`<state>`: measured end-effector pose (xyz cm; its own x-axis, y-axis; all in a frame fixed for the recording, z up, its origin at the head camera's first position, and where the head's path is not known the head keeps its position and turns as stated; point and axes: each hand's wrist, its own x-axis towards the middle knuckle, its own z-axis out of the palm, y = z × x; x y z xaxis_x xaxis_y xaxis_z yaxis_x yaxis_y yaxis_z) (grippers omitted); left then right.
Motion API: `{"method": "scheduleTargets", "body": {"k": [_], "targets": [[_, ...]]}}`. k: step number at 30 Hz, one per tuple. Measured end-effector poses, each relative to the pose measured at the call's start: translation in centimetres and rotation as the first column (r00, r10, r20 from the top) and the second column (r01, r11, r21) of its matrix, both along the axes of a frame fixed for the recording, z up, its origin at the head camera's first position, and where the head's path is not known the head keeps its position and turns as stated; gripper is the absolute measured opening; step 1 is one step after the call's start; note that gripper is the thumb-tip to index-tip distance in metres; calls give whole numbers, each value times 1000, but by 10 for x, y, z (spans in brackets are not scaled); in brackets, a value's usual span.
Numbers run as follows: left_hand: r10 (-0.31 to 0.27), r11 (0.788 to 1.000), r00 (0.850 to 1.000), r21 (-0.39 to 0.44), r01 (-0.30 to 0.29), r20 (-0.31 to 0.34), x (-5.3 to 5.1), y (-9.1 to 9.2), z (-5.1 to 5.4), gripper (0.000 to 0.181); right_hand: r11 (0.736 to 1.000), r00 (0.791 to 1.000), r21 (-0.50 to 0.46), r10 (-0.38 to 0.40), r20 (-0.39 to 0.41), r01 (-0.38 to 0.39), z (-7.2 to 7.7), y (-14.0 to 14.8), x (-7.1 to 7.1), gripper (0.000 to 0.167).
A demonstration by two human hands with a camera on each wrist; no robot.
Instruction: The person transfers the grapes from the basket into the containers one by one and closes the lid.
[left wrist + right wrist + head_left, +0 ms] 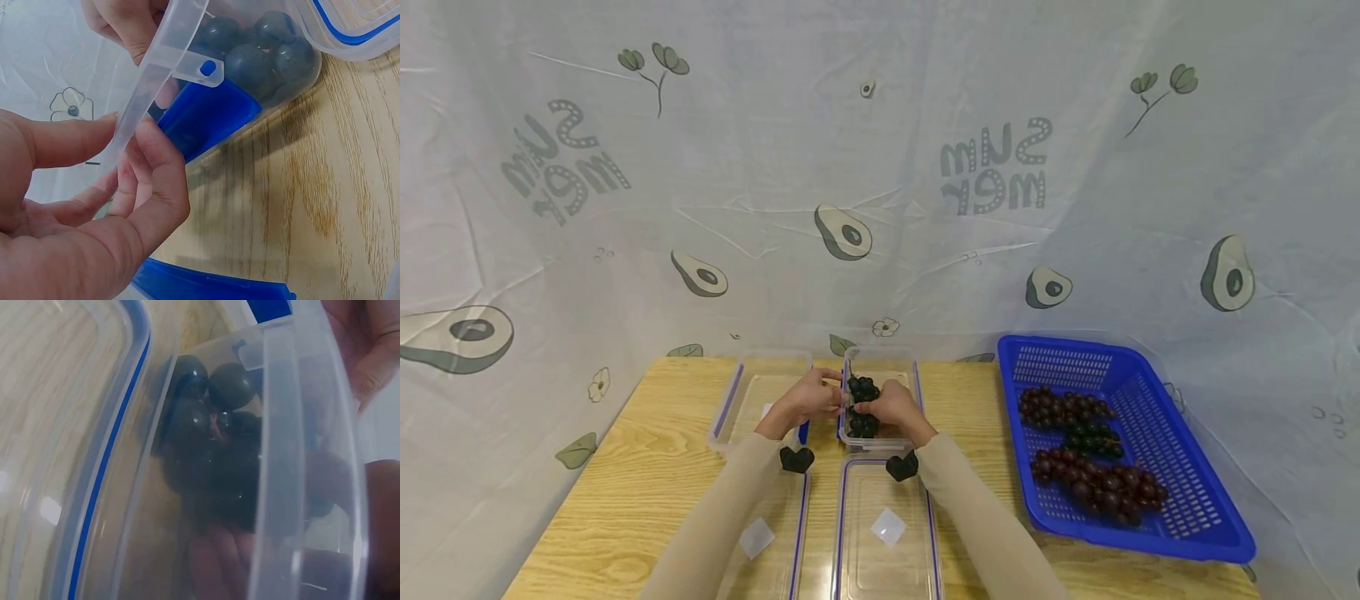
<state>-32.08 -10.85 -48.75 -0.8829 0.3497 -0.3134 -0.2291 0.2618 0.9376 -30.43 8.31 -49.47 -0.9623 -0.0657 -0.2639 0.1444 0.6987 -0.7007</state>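
Note:
A clear plastic food container (883,354) stands at the far middle of the table, with a bunch of dark green grapes (863,389) inside. At its left rim is my left hand (808,398); in the left wrist view, the thumb and fingers (156,162) pinch the rim above a blue side clip (209,115). My right hand (895,404) reaches into the container from the right and grips the grapes. In the right wrist view, its fingers (219,562) appear through the cloudy wall against the grapes (212,456), partly hidden.
Left of it stands another clear container (748,375). Two clear lids with blue seals, a left lid (775,517) and a right lid (887,483), lie nearer. A blue basket (1015,433) at right holds red and green grape bunches. A printed curtain (775,167) hangs behind.

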Motion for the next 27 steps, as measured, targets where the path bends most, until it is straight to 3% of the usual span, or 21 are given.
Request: {"method": "scheduleTargets", "body": {"k": [6, 11, 14, 17, 21, 24, 27], "targets": [[6, 1000, 1000, 6, -6, 6, -4, 4, -1, 56, 1000, 1000, -23, -11, -11, 11, -5, 6, -4, 56], [-5, 999, 1000, 34, 5, 9, -6, 8, -4, 54, 999, 998, 37, 35, -53, -33, 7, 13, 0, 57], [2, 1000, 1000, 27, -2, 4, -6, 8, -5, 54, 991, 991, 104, 96, -93, -86, 27, 16, 3, 60], [9, 1000, 1000, 14, -9, 2, -5, 6, -4, 54, 976, 978, 166, 163, -133, -140, 57, 22, 3, 63], [4, 1000, 1000, 15, -4, 6, -6, 6, -2, 54, 963, 958, 194, 222, -183, -186, 104, 42, 6, 37], [7, 1000, 1000, 20, -7, 10, -4, 4, -4, 52, 960, 940, 159, 260, -220, -229, 131, 69, 12, 56], [14, 1000, 1000, 23, -14, 14, -2, 1, -6, 51, 952, 917, 137, 300, -261, -273, 147, 107, 17, 61]]}}
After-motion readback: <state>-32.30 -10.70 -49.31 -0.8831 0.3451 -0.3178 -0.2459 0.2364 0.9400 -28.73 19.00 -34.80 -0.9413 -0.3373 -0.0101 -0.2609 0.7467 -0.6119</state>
